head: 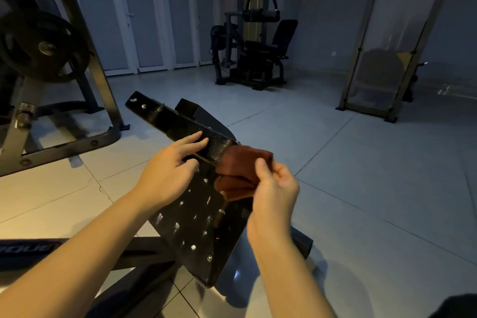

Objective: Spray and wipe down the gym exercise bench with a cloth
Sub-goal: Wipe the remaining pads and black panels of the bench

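The black padded exercise bench [196,224] runs from the lower middle up toward the left, dotted with white spots of foam or spray. My left hand [167,168] rests on the bench near the gap between its two pads, fingers extended over the far pad [167,117]. My right hand [273,188] pinches a crumpled reddish-brown cloth [240,175] between thumb and fingers, just above the bench's right edge. No spray bottle is in view.
A rack with a black weight plate [44,46] stands at the left, its frame reaching the floor close to the bench. A seated cable machine [253,41] is at the back centre. A tall metal frame [382,59] stands at the right. Tiled floor surrounds the bench.
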